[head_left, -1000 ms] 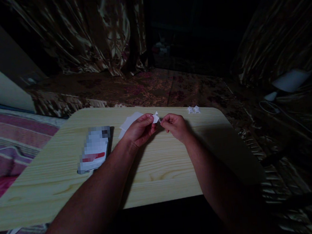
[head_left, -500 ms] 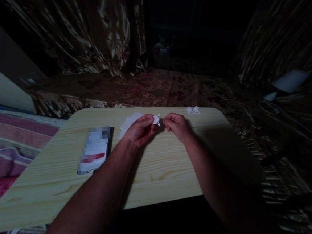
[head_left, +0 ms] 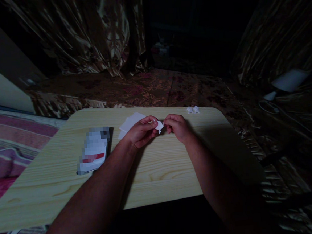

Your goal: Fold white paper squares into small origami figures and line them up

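Observation:
A small white folded paper piece [head_left: 159, 126] with pointed corners is pinched between the thumb and fingers of my left hand [head_left: 143, 131], above the table. My right hand [head_left: 177, 125] is closed, its thumb and forefinger meeting at the right corner of that paper. The fingertips cover part of the folds there. Behind my left hand lie flat white paper sheets [head_left: 131, 121], partly hidden by the hand. Two small folded paper shapes [head_left: 193, 109] sit side by side near the table's far edge, to the right.
The light wood table [head_left: 161, 174] has a rounded far right corner. A phone-like item [head_left: 95, 151], partly blurred, rests left of my left forearm. Striped bedding [head_left: 15, 133] is at the left; a white lamp [head_left: 289, 80] with a cord stands to the right. Curtains [head_left: 105, 34] hang behind.
My left hand has turned the folded paper, so its points face lower right now. My right fingers came away from it, then met its corner again.

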Demonstrator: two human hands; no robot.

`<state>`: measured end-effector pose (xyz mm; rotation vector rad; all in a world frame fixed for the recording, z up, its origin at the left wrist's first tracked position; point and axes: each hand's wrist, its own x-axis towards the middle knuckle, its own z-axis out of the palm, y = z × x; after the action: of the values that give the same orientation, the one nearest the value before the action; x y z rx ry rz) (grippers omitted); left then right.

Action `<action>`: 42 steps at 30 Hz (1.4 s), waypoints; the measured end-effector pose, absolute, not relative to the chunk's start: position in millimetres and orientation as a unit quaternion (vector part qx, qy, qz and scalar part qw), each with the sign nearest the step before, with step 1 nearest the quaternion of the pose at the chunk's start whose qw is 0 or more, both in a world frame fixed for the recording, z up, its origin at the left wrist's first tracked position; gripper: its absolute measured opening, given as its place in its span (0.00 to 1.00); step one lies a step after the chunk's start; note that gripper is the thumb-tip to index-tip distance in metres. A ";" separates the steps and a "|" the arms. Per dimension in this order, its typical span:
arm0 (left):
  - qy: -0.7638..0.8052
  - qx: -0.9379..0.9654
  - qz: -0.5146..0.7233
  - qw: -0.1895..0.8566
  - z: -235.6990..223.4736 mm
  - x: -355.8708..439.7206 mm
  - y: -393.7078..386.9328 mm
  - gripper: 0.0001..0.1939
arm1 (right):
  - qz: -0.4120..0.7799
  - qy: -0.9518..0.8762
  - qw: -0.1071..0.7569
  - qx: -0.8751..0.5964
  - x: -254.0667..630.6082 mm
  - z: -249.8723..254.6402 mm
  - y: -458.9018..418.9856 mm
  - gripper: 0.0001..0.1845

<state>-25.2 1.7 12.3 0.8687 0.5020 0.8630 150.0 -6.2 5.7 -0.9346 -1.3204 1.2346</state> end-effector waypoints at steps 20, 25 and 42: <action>0.232 0.348 0.464 0.781 11.4 -23.9 5.5 0.08 | 0.512 -0.558 0.520 -0.396 150.3 10.5 -9.1 0.09; 0.244 0.339 0.477 0.773 6.8 -24.6 9.2 0.07 | 0.497 -0.610 0.467 -0.404 144.3 13.6 -15.8 0.12; 0.285 0.330 0.493 0.753 6.7 -24.0 9.9 0.08 | 0.403 -0.599 0.516 -0.461 140.3 7.0 -9.1 0.11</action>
<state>-24.0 9.9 6.7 0.7201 0.6225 1.0769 140.3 -9.1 7.0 -1.1073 -1.4395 0.9668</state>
